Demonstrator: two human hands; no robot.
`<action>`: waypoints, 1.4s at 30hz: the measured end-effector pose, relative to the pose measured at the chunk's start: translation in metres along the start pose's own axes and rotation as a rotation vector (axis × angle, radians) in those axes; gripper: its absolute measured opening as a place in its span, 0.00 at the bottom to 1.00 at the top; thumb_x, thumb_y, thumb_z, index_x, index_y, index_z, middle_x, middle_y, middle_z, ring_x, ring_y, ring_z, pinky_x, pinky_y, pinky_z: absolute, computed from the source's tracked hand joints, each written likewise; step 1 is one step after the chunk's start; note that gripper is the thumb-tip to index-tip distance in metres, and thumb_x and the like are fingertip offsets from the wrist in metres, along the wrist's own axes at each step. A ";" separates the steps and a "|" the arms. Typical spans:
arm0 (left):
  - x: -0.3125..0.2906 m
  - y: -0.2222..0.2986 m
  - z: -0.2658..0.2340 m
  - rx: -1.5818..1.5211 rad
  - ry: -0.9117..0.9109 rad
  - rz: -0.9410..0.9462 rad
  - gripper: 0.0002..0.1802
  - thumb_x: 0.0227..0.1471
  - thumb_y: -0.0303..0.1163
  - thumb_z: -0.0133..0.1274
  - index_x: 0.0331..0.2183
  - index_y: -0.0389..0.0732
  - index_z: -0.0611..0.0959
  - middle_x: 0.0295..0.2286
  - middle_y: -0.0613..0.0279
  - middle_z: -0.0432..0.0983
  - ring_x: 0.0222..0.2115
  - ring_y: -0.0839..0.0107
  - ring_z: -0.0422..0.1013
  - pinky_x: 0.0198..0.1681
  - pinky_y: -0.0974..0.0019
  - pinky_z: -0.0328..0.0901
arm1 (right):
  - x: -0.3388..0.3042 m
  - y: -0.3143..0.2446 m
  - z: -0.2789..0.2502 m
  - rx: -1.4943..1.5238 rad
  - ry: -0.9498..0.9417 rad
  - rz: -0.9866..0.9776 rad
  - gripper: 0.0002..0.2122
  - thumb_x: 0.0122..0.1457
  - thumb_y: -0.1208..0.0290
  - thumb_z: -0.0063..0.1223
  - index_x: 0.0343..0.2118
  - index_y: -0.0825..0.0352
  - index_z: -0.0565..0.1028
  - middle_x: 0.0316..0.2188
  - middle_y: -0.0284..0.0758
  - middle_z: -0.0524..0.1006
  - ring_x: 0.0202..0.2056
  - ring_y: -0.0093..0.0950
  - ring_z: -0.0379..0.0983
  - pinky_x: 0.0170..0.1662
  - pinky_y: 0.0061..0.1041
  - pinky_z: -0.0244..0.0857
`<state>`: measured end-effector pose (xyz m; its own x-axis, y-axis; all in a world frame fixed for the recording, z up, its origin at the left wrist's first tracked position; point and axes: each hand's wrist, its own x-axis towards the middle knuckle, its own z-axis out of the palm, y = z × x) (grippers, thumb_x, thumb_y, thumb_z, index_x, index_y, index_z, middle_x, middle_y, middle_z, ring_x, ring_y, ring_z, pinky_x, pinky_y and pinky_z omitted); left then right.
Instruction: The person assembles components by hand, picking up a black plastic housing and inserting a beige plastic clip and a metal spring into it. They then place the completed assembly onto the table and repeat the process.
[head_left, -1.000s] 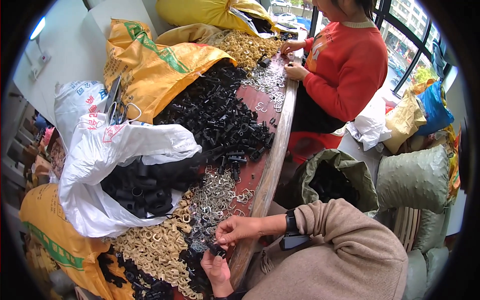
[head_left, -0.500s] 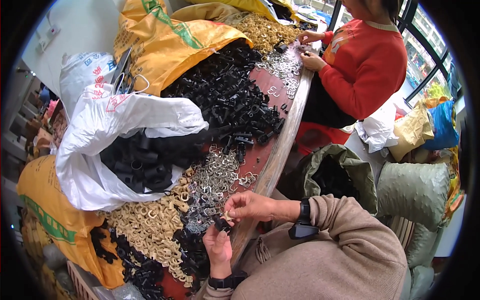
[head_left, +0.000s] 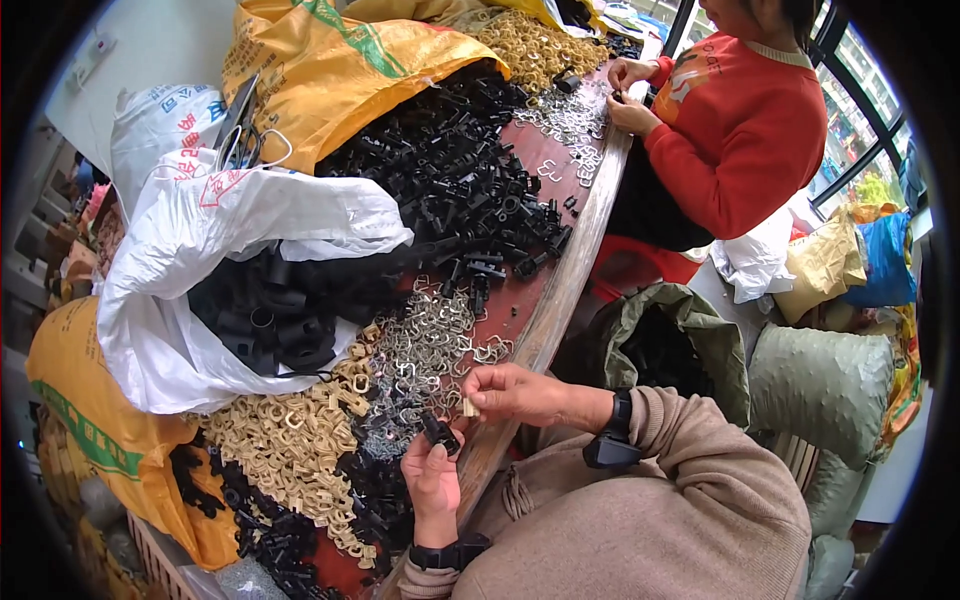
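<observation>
Near the table's wooden edge, my left hand (head_left: 432, 483) is closed on a black plastic fitting (head_left: 438, 432), held up between thumb and fingers. Just above it and to the right, my right hand (head_left: 512, 392) pinches a small tan plastic piece (head_left: 469, 406). A narrow gap separates the two parts. Behind my hands lies a heap of silver metal clips (head_left: 420, 335). Left of that spreads a pile of tan plastic pieces (head_left: 290, 440), with more black fittings (head_left: 280, 530) below it.
A white sack (head_left: 150, 330) of black tubes lies open on the table. Beyond it a yellow sack (head_left: 350, 65) spills black parts (head_left: 440, 170). A co-worker in a red sweater (head_left: 740, 140) handles parts at the far right. A green sack (head_left: 725, 320) stands right of my arm.
My right hand has moved slightly up and right, taking the tan piece away from the black fitting. The fitting has tilted in my left hand. The whole view has shifted a little.
</observation>
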<state>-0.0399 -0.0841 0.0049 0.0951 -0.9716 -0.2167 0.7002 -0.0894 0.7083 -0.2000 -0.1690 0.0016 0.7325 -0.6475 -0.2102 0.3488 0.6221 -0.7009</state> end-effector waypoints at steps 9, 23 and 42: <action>0.004 -0.001 0.003 0.023 -0.003 -0.038 0.19 0.41 0.29 0.53 0.37 0.31 0.71 0.30 0.55 0.72 0.35 0.63 0.69 0.38 0.68 0.64 | -0.012 -0.012 -0.015 0.130 0.063 0.081 0.03 0.55 0.71 0.43 0.30 0.63 0.64 0.35 0.32 0.69 0.31 0.20 0.69 0.32 0.15 0.63; 0.006 -0.007 -0.001 0.007 0.007 -0.114 0.21 0.43 0.30 0.50 0.41 0.31 0.68 0.30 0.54 0.71 0.33 0.63 0.70 0.33 0.70 0.68 | -0.007 -0.002 -0.015 -0.306 -0.147 -0.080 0.08 0.51 0.73 0.49 0.33 0.69 0.67 0.28 0.29 0.72 0.32 0.15 0.66 0.34 0.15 0.60; 0.010 -0.017 -0.018 -0.084 0.040 -0.095 0.21 0.48 0.31 0.46 0.44 0.32 0.65 0.38 0.54 0.67 0.38 0.63 0.68 0.33 0.71 0.68 | -0.001 0.003 -0.009 -0.764 0.167 -0.407 0.10 0.45 0.72 0.55 0.29 0.69 0.68 0.21 0.32 0.66 0.24 0.23 0.64 0.27 0.21 0.59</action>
<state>-0.0384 -0.0879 -0.0210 0.0521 -0.9501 -0.3077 0.7643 -0.1603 0.6246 -0.2049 -0.1706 -0.0058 0.5211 -0.8476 0.1001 0.0342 -0.0965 -0.9947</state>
